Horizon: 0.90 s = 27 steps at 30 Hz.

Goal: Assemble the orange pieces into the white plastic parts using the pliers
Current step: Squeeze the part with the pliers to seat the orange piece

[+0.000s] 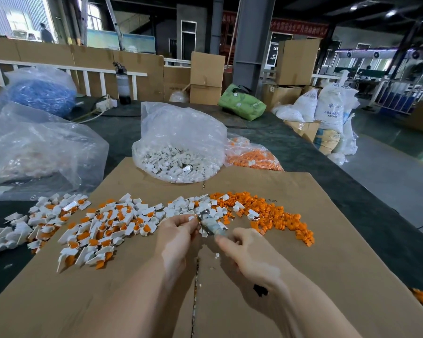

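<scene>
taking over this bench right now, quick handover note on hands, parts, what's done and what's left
Left hand: pinches a small white part at the plier tips.
Right hand: grips the pliers.
Done: pile of assembled white-and-orange parts on the left of the cardboard sheet.
Left: loose orange pieces to the right, loose white parts in the middle, plus the bag of white parts and the bag of orange pieces behind.

You have loose orange pieces (271, 213) and white parts (195, 206) on plain brown cardboard (327, 264), a green bag (242, 103) behind, and blue pieces (42, 93) in a clear bag.
</scene>
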Tool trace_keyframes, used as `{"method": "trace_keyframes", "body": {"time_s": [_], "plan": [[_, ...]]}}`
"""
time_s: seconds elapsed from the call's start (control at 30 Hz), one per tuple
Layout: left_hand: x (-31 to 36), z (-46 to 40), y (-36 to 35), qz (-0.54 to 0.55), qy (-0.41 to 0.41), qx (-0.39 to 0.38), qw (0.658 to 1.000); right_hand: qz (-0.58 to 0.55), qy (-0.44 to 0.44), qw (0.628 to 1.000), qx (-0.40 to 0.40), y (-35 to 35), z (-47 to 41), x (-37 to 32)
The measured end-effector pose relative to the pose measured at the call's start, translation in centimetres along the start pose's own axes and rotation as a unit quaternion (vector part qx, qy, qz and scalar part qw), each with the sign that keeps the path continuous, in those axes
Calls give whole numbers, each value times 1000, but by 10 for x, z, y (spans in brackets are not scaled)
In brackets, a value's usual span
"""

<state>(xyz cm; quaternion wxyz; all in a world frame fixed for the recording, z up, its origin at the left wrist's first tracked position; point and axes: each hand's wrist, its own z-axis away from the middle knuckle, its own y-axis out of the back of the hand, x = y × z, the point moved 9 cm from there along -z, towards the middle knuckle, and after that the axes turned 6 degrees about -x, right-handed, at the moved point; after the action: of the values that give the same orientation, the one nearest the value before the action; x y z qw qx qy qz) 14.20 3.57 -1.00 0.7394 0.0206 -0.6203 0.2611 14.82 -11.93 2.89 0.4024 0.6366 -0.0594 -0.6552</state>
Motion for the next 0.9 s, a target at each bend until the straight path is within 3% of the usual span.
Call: {"method": "trace_keyframes", "body": {"time_s": [0.2,0.3,0.4,0.5,0.63,0.7,0.77,0.83,0.9], "plan": [[-5,-6,16,-53,-6,56,997,-72,-5,995,67,-2,4,18],[0,-7,27,-196,-63,73,976,114,-10,981,158,14,4,28],[2,-1,17,-304,-113,29,945,294,-43,930,216,28,4,36],[1,2,10,-375,-137,13,917,369,-74,900,222,35,2,50],[1,2,10,-380,-149,10,913,419,-110,874,218,37,3,58],[1,2,8,-388,-156,-1,908,425,-54,867,255,34,7,38],[1,3,4,-393,-169,-13,904,347,95,878,314,24,13,11],[2,4,0,-396,-182,-30,900,271,213,892,292,2,16,-12],[1,5,-4,-399,-182,-52,897,245,277,894,254,-16,15,-27]]}}
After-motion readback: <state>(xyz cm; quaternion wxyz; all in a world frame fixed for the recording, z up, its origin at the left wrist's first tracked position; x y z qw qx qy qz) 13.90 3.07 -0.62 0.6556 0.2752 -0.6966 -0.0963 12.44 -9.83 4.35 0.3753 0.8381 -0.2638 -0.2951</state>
